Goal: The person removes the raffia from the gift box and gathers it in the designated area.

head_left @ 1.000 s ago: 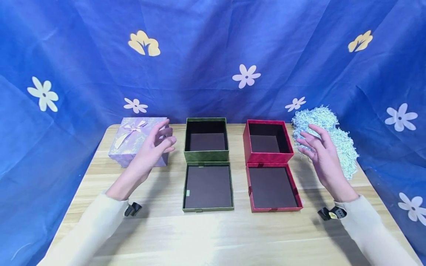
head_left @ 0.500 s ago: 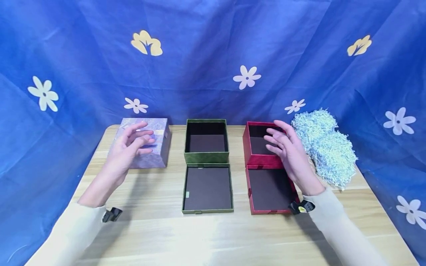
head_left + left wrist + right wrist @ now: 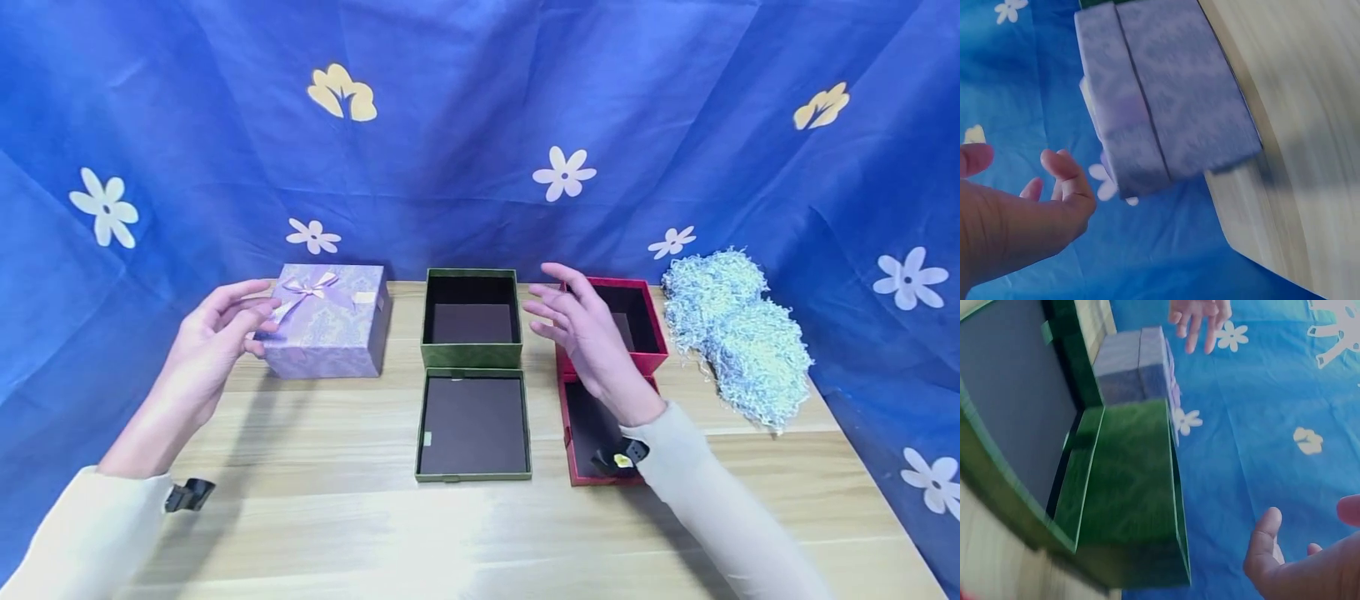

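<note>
A lidded lavender gift box (image 3: pixel 330 354) with a ribbon bow sits at the back left. Close to its left side hovers my left hand (image 3: pixel 197 358), fingers loosely bent, holding nothing; the left wrist view shows a gap between the hand (image 3: pixel 1029 225) and the box (image 3: pixel 1191 94). My right hand (image 3: pixel 588 342) is raised above the left part of a red box (image 3: pixel 651 360), hiding some of it and its lid (image 3: pixel 579 442). Nothing is in its fingers. Left of it stands an uncovered green box (image 3: pixel 472 357), its lid (image 3: pixel 474 478) lying inside-up in front.
Two clumps of pale blue shredded paper (image 3: pixel 757 358) lie at the back right of the wooden table (image 3: pixel 337 533). A blue flowered cloth (image 3: pixel 465 108) hangs behind and around the table's sides.
Both hands have moved left: the left from over the lavender box to beyond its left side, the right from the shredded paper to the red box. The boxes have stayed put.
</note>
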Demonstrator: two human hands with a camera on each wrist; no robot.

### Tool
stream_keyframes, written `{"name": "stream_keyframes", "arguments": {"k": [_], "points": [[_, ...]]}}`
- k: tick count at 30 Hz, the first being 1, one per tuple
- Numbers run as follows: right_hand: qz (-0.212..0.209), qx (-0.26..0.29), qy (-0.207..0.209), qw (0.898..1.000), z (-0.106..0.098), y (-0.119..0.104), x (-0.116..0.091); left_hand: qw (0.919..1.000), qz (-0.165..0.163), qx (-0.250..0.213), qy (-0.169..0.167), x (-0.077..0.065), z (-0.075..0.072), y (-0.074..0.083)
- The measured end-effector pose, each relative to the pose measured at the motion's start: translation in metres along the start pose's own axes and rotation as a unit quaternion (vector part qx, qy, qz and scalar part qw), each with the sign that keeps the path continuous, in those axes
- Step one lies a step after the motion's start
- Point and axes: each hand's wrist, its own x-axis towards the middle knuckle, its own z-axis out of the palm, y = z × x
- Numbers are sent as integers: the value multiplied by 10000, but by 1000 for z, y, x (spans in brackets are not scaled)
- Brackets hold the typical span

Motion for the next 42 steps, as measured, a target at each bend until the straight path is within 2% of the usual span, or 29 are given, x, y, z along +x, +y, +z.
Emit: {"name": "stream_keyframes", "arguments": {"k": [7, 11, 13, 15, 19, 22, 26, 32, 37, 42], "points": [[278, 78, -368, 9989, 45, 15, 14, 9985, -52, 88, 529, 8, -25, -9], [433, 148, -530, 9975, 70, 27, 23, 9956, -459, 430, 690, 19, -33, -14], [516, 116, -563, 9970, 81, 32, 28, 9944, -709, 400, 679, 26, -37, -18], [603, 61, -556, 9966, 93, 38, 33, 9932, -990, 270, 545, 33, -41, -22], [774, 41, -562, 9954, 117, 49, 41, 9877, -1549, -169, -143, 48, -52, -30], [884, 14, -530, 9947, 137, 59, 44, 9812, -1755, -609, -532, 56, -56, -35], [976, -468, -218, 9939, 164, 72, 47, 9746, -1753, -1152, -782, 62, -60, -42], [1094, -1413, 310, 9834, 192, 91, 58, 9724, -1637, -1364, -955, 66, -63, -46], [965, -1683, 462, 9799, 203, 104, 69, 9685, -1675, -1508, -1062, 66, -66, -47], [952, -1707, 531, 9793, 206, 115, 80, 9661, -1588, -1659, -1182, 67, -70, -47]]}}
